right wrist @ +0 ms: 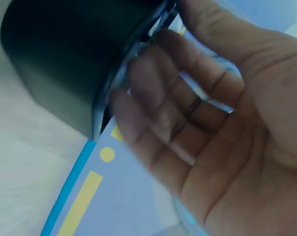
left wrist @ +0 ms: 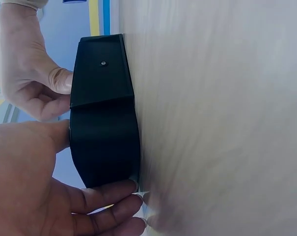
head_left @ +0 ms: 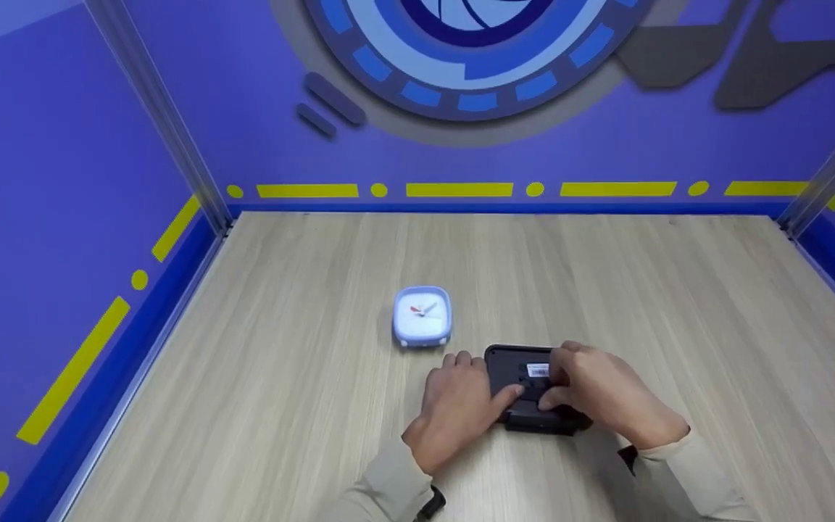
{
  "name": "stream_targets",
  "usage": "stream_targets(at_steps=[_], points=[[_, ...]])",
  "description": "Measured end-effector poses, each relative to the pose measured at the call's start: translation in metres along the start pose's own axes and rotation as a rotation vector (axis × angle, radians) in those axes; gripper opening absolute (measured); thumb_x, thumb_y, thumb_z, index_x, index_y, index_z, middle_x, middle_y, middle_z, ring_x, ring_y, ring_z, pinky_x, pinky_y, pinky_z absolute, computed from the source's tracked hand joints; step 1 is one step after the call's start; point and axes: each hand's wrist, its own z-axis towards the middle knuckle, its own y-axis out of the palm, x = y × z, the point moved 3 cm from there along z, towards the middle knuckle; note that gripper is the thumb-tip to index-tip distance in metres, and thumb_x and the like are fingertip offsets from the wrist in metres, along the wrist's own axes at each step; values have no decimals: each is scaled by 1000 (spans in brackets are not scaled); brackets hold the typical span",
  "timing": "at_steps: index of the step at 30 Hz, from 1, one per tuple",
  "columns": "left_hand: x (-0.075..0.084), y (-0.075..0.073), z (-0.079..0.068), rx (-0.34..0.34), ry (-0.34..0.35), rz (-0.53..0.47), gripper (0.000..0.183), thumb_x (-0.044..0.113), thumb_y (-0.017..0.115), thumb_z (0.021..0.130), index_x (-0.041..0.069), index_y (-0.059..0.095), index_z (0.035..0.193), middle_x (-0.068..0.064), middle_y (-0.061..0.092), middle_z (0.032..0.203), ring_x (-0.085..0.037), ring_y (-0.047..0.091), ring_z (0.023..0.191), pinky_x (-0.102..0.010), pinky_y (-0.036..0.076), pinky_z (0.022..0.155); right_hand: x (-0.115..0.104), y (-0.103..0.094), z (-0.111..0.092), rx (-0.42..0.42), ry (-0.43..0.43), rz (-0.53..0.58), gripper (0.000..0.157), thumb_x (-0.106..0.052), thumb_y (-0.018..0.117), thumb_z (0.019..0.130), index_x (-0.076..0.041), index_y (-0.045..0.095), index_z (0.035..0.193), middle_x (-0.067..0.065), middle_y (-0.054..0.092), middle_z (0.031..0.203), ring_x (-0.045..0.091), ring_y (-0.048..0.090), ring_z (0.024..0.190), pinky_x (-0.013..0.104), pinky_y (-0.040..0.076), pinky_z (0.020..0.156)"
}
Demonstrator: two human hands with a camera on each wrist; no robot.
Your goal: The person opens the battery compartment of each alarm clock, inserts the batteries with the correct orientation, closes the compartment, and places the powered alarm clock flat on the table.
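Note:
A black box-shaped device [head_left: 508, 366] with a white barcode label [head_left: 538, 370] lies on the wooden table. My left hand [head_left: 457, 395] grips its left end, thumb on the upper face and fingers down the side. In the left wrist view, the device's dark side [left wrist: 106, 142] shows a small screw [left wrist: 103, 63]. My right hand [head_left: 606, 388] bends its thumb and fingers onto the right part of the upper face. In the right wrist view its fingers [right wrist: 153, 113] are curled and blurred beside the device [right wrist: 65, 54]; whether they pinch a part is hidden.
A small light-blue clock [head_left: 422, 317] with a white dial stands on the table [head_left: 301, 348], beyond my left hand. Blue panels with yellow marks [head_left: 459, 190] wall the table at the back and both sides.

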Motion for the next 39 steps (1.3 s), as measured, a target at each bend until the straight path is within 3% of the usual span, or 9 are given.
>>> stream_targets(at_steps=[3,10,17,25,39], points=[[0,0,0,-9,-9,-5,74,72,53,101,2,74,112,-7,64,94,-22,61,91,-35,52,67,7,-1,1,-37,33,72,37,-26,97,76,-14,63,82,-11,56,79,8,51,70,32,47,63],[-1,-1,0,-44,-16,-17,81,76,48,100,2,74,118,-7,64,97,-22,61,93,-36,52,70,20,-5,2,-134,15,239,28,-11,94,80,-11,67,90,-7,65,84,6,59,76,30,52,67],[0,0,1,-62,-22,14,88,83,45,96,4,73,122,-7,65,100,-21,60,94,-35,51,70,25,-5,2,-135,-22,283,27,-12,92,82,-12,67,90,-9,66,85,5,60,76,30,53,68],[0,2,2,-78,-21,1,88,82,43,98,2,73,122,-8,65,100,-22,60,93,-36,52,70,31,-4,1,-186,5,356,19,-10,89,86,-13,71,93,-8,67,86,7,62,76,28,54,68],[0,1,2,-36,-11,-22,85,80,46,98,3,74,116,-8,66,97,-22,61,92,-37,52,69,33,-7,1,-157,-8,372,14,-15,90,87,-18,76,89,-12,70,86,6,61,78,26,52,69]])
